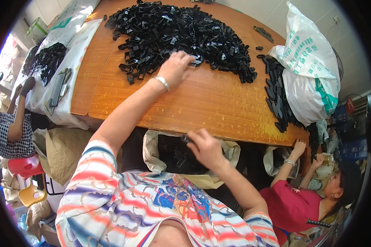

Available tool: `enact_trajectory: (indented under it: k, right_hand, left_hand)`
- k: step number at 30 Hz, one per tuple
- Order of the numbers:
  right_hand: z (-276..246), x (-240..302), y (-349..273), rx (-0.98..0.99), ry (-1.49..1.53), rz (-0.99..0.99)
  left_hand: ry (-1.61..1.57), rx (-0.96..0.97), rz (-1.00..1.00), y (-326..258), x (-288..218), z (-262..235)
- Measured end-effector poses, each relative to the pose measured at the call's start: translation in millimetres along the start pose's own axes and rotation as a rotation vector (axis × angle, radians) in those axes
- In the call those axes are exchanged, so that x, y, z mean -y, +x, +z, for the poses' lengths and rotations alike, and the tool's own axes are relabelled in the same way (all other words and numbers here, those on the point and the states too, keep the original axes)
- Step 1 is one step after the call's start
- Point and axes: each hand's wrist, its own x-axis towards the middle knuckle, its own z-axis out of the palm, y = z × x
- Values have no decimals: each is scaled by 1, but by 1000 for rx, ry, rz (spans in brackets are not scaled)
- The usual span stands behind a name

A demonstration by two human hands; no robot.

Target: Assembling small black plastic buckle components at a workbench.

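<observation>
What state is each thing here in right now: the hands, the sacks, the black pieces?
left hand: stretched out, fingers in the edge of the heap
right hand: closed on a small black piece, over the sack
heap of black plastic pieces: loose, spread on the wooden table
sack below the table edge: open, partly filled with black pieces
white printed bag: slumped on the table's right end, black pieces spilling from under it

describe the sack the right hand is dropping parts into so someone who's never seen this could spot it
Start at the wooden table with the big heap of black plastic parts. Just below its near edge, between table and the person's lap, an open beige sack hangs with dark parts inside, the right hand over its mouth. Unlike the white printed bag on the table's right, it is plain and sits below.
</observation>
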Motion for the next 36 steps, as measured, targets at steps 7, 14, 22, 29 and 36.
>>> enact_trajectory:
  k: [7, 14, 22, 29, 36]
  right_hand:
    - [2, -6, -11, 31, 165, -11]
    - [-49, -101, 74, -281, -137, 21]
    - [-51, -175, 168, -270, -445, 231]
    - [-53, -170, 161, -155, -359, 356]
    - [-51, -118, 82, -94, -138, 334]
  left_hand:
    - [161, 30, 64, 22, 27, 43]
    - [45, 124, 86, -15, -11, 29]
    - [-225, 98, 5, -47, -43, 10]
    - [-184, 55, 2, -57, -30, 6]
    - [-250, 122, -284, -64, -72, -8]
